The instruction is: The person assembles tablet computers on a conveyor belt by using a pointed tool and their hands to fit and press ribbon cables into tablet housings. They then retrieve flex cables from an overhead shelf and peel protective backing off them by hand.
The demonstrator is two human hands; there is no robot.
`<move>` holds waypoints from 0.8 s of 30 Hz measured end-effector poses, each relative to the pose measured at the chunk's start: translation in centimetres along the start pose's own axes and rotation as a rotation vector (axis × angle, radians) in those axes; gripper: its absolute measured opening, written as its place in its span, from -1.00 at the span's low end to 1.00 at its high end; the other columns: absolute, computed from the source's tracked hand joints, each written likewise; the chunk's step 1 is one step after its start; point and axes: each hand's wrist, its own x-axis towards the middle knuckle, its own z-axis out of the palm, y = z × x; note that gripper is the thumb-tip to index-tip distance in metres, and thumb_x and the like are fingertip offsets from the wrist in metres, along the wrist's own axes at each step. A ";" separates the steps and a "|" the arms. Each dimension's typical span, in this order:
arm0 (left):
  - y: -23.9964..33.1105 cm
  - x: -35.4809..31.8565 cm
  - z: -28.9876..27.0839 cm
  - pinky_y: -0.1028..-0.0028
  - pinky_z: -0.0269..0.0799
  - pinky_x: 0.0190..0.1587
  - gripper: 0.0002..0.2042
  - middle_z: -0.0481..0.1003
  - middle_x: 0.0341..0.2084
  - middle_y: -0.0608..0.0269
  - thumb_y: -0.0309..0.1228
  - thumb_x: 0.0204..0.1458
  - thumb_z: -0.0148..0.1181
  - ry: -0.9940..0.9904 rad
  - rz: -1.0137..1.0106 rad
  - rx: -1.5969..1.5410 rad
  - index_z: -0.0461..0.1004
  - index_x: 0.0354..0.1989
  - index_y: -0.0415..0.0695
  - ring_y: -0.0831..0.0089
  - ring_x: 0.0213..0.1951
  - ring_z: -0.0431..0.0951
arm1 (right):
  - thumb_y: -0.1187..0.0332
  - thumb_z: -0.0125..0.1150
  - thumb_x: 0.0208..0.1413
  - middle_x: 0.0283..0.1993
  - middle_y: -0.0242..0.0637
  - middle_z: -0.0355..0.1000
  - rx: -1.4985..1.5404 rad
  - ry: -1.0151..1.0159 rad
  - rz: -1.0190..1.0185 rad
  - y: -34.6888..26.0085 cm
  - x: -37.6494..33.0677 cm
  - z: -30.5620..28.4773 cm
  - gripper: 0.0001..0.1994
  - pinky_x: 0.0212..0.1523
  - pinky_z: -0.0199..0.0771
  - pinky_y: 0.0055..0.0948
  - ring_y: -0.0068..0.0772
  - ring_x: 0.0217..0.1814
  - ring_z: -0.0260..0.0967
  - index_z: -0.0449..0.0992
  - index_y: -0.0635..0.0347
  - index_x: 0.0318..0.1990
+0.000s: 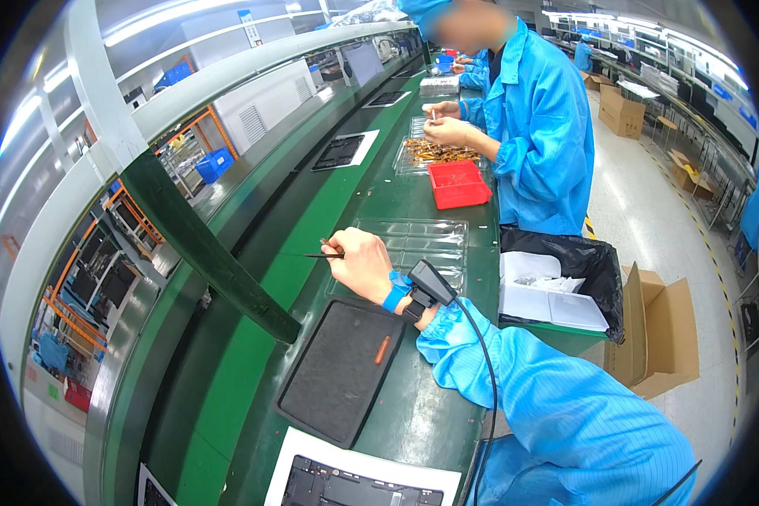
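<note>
A thin, dark, pointed tool (320, 255) is held nearly level in the right-hand grip (363, 265), its narrow tip directed leftward over the left part of the green desk (417, 422); its other end is partly hidden.

Electronics assembly workshop, long green workbench (422, 413), co-worker (540, 126) in blue smock, flat opened black device (346, 487)

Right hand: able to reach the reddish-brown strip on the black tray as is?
Probably yes: the reddish-brown strip lies uncovered on the black tray, near the right hand. The pointed black tool it holds might hamper grasping.
</note>
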 end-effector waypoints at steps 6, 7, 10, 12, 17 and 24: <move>-0.2 0.0 0.1 0.11 0.35 -0.51 -0.71 0.42 -0.65 -0.16 -0.42 0.16 0.19 -0.007 -0.007 0.001 0.36 -0.58 -0.27 -0.10 -0.60 0.45 | 0.42 0.27 0.06 -0.42 -0.06 0.48 0.010 0.000 -0.005 0.1 0.0 0.0 -0.89 -0.31 0.50 -0.03 0.10 -0.35 0.49 0.51 0.25 -0.42; -0.2 0.0 0.1 0.11 0.35 -0.51 -0.71 0.42 -0.65 -0.16 -0.42 0.16 0.19 -0.007 -0.007 0.001 0.36 -0.58 -0.27 -0.10 -0.60 0.45 | 0.42 0.27 0.06 -0.42 -0.06 0.48 0.010 0.000 -0.004 0.1 0.0 0.0 -0.89 -0.31 0.50 -0.03 0.10 -0.35 0.49 0.51 0.25 -0.42; 0.0 0.0 0.0 0.11 0.35 -0.51 -0.71 0.42 -0.65 -0.16 -0.41 0.16 0.19 0.005 0.006 -0.008 0.36 -0.58 -0.27 -0.10 -0.60 0.45 | 0.42 0.27 0.06 -0.42 -0.05 0.48 0.011 -0.007 -0.004 0.0 0.0 0.0 -0.89 -0.31 0.49 -0.02 0.10 -0.35 0.49 0.51 0.26 -0.43; 0.1 0.0 0.0 0.11 0.35 -0.51 -0.71 0.42 -0.65 -0.17 -0.41 0.16 0.19 0.001 -0.002 -0.011 0.37 -0.58 -0.27 -0.10 -0.60 0.45 | 0.42 0.27 0.07 -0.42 -0.05 0.48 0.009 -0.012 -0.002 0.1 0.0 0.0 -0.88 -0.31 0.48 -0.02 0.10 -0.36 0.49 0.51 0.26 -0.43; 0.0 0.0 -0.1 0.10 0.36 -0.51 -0.71 0.43 -0.65 -0.16 -0.39 0.17 0.19 -0.010 -0.015 -0.005 0.37 -0.57 -0.26 -0.10 -0.60 0.46 | 0.41 0.27 0.07 -0.42 -0.05 0.48 -0.006 -0.020 0.000 0.1 0.0 0.1 -0.88 -0.31 0.49 -0.03 0.09 -0.36 0.49 0.51 0.26 -0.42; -0.1 0.0 0.1 0.10 0.36 -0.51 -0.70 0.44 -0.65 -0.14 -0.38 0.17 0.19 -0.004 -0.016 0.002 0.38 -0.58 -0.25 -0.09 -0.60 0.47 | 0.40 0.27 0.08 -0.42 -0.06 0.48 -0.012 -0.029 0.005 0.2 0.0 0.1 -0.88 -0.31 0.50 -0.03 0.09 -0.35 0.49 0.52 0.25 -0.42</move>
